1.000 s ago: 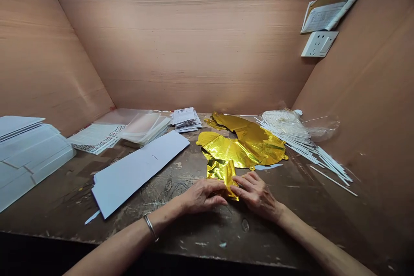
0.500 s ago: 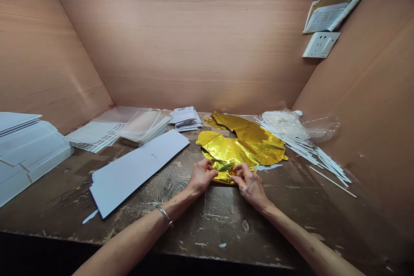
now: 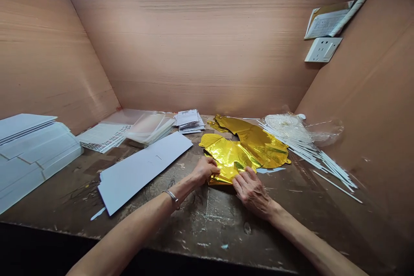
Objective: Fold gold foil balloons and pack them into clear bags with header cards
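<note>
A shiny gold foil balloon (image 3: 226,151), flat and folded at its near end, lies in the middle of the table. My left hand (image 3: 206,170) pinches the folded part at its left side, thumb and fingers closed on the foil. At the near right edge, my right hand (image 3: 251,189) is palm down with bent fingers closed over the fold; its thumb is hidden. More flat gold foil balloons (image 3: 258,140) are spread just behind, with small tabs at their ends.
White card sheets (image 3: 145,168) lie left of my hands, with clear plastic sleeves (image 3: 150,128) and a stack of printed slips (image 3: 189,120) behind. White boxes (image 3: 35,151) stand far left. Thin white sticks (image 3: 310,151) spill rightward near a plastic bag (image 3: 326,133). Wooden panels surround the table (image 3: 200,228).
The near end of the foil now lies flatter. My right hand has turned from an upright pinch to palm down over the edge; my left stays at its side. The view has tilted up slightly.
</note>
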`<action>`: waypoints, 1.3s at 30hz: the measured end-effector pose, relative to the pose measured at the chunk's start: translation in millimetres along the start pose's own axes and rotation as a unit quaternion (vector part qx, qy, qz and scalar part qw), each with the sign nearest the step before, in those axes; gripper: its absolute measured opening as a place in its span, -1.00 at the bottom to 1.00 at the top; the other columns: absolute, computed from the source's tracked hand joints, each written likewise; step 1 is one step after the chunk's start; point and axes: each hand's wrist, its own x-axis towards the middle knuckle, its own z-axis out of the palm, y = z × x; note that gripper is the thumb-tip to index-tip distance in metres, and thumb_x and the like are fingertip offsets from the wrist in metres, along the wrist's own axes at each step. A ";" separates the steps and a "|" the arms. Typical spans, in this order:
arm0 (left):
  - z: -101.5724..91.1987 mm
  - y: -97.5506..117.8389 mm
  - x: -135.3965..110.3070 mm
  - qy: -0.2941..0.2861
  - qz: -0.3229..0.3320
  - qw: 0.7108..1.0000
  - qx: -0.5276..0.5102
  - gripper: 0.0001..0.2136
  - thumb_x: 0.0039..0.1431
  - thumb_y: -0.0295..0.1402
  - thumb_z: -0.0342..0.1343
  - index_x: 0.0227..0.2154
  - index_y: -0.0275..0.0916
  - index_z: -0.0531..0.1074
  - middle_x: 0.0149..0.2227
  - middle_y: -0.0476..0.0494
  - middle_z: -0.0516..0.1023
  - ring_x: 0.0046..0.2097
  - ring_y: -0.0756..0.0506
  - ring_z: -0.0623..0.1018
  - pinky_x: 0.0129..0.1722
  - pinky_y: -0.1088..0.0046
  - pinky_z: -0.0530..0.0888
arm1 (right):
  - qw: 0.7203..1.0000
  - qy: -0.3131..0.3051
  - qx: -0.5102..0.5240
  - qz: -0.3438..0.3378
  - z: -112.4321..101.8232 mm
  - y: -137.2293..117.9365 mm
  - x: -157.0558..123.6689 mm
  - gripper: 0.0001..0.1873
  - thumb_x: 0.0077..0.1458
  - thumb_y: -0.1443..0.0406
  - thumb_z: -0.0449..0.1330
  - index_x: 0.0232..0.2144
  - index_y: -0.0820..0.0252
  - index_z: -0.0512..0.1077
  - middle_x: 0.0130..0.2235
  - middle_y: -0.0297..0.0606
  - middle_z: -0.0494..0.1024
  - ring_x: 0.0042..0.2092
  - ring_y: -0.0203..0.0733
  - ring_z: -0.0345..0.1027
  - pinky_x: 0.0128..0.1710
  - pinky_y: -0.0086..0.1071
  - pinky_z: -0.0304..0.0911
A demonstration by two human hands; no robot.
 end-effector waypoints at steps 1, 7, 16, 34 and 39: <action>-0.4 1.6 -6.5 0.006 0.057 0.998 0.030 -0.79 -0.20 -0.38 0.17 -0.43 -0.36 0.39 -0.45 -0.11 0.45 -0.38 -0.06 0.44 -0.42 0.46 0.37 | 1.000 0.004 -0.003 0.002 0.7 0.8 1.9 -0.76 0.05 0.49 -0.10 -0.40 0.30 0.36 -0.43 -0.18 0.37 -0.32 -0.17 0.16 -0.06 -0.11 -0.04; 0.0 -6.8 -33.4 0.022 0.370 0.872 0.322 -0.87 0.02 -0.47 -0.05 -0.40 -0.28 0.39 -0.29 -0.16 0.47 -0.14 -0.12 0.37 -0.02 0.20 0.18 | 0.998 0.023 0.037 0.046 0.6 9.3 11.1 -0.76 0.03 0.46 -0.11 -0.54 0.26 0.32 -0.51 -0.20 0.32 -0.40 -0.19 0.12 -0.18 -0.17 0.03; -35.0 11.1 3.4 -0.023 0.049 0.997 -0.047 -0.87 -0.16 -0.37 0.12 -0.61 -0.37 0.39 -0.68 0.02 0.34 -0.60 0.05 0.33 -0.58 0.56 0.26 | 0.803 -0.072 0.493 0.328 5.2 29.6 41.1 -0.67 -0.01 0.13 -0.01 -0.66 0.21 0.21 -0.67 -0.42 0.18 -0.60 -0.38 0.03 -0.62 -0.49 -0.08; -144.2 -54.5 -33.0 0.119 0.023 0.816 0.566 -0.74 0.15 -0.29 -0.20 -0.33 -0.32 0.35 -0.32 -0.26 0.44 -0.23 -0.15 0.43 -0.26 0.36 0.32 | 0.665 -0.133 0.602 0.422 30.9 21.7 59.8 -0.58 -0.31 -0.04 0.13 -0.73 0.21 0.22 -0.75 -0.47 0.15 -0.70 -0.43 -0.03 -0.71 -0.50 -0.17; -116.9 -28.0 -34.7 0.113 0.120 0.786 0.596 -0.77 0.05 -0.56 -0.24 -0.34 -0.43 0.33 -0.38 -0.36 0.42 -0.30 -0.19 0.43 -0.32 0.27 0.32 | 0.613 -0.017 0.662 0.431 12.5 40.0 62.5 -0.61 -0.30 0.01 0.19 -0.67 0.24 0.28 -0.71 -0.43 0.22 -0.68 -0.43 0.01 -0.68 -0.49 -0.08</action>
